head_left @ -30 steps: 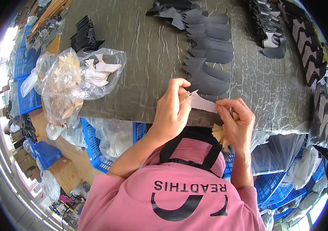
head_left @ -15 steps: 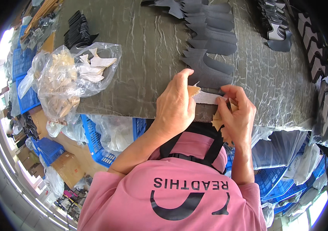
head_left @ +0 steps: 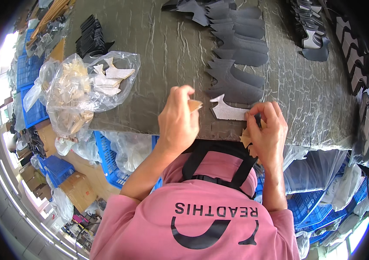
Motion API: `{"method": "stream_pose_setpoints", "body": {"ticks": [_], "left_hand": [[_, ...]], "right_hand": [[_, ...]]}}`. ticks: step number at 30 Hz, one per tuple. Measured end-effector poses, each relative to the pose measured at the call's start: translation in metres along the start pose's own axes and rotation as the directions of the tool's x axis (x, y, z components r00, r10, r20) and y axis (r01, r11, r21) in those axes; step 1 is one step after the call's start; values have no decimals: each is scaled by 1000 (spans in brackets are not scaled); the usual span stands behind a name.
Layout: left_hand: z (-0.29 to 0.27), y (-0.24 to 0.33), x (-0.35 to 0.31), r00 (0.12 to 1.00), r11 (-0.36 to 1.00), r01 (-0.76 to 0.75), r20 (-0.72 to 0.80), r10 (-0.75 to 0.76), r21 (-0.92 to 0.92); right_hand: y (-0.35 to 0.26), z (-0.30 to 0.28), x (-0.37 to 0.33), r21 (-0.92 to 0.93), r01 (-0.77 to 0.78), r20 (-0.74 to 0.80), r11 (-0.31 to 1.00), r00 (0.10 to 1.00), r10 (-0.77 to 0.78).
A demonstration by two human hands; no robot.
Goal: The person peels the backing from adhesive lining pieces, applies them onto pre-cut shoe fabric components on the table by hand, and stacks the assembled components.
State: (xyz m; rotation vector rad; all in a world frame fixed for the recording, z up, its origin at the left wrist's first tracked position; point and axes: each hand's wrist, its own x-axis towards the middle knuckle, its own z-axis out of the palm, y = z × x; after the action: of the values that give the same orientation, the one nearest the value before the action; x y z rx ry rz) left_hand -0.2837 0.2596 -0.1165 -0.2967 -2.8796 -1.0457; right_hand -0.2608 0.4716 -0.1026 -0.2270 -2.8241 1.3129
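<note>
My left hand (head_left: 178, 119) hovers over the table's near edge and pinches a small tan paper strip (head_left: 195, 105) between thumb and fingers. My right hand (head_left: 267, 130) presses its fingertips on the right end of a pale grey, fin-shaped cut piece (head_left: 227, 111) lying flat on the dark wrinkled table cover (head_left: 158, 69). Crumpled tan paper scraps (head_left: 247, 139) are tucked under that hand's palm. The pale piece lies at the near end of an overlapping row of dark grey cut pieces (head_left: 236, 56) of the same shape.
A clear plastic bag (head_left: 85, 91) of tan and white cut pieces sits on the table's left. Black pieces are stacked at far left (head_left: 91, 41) and along the right (head_left: 349, 52). Blue crates (head_left: 33, 99) and plastic bags stand below the table.
The pale piece, held up between both hands a second ago, now lies flat on the table by the dark row. My left hand has drawn away with the tan strip.
</note>
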Motion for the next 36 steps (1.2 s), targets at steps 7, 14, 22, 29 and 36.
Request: {"method": "stream_pose_setpoints", "body": {"ticks": [7, 14, 22, 29, 36], "left_hand": [[-1, 6, -25, 900, 910, -413, 168, 403, 28], [-4, 7, -17, 868, 897, -437, 293, 402, 62], [1, 11, -4, 897, 928, -372, 264, 356, 13], [-35, 0, 0, 974, 869, 179, 208, -91, -460], [-44, 24, 13, 777, 324, 601, 629, -22, -730]], "right_hand": [[-1, -3, 0, -64, 91, 82, 994, 993, -85], [1, -3, 1, -110, 182, 114, 977, 979, -170], [-5, -13, 6, -114, 184, 191, 976, 968, -161], [10, -37, 17, 18, 213, 179, 977, 961, -213], [82, -150, 136, -255, 162, 5, 953, 986, -166]]}}
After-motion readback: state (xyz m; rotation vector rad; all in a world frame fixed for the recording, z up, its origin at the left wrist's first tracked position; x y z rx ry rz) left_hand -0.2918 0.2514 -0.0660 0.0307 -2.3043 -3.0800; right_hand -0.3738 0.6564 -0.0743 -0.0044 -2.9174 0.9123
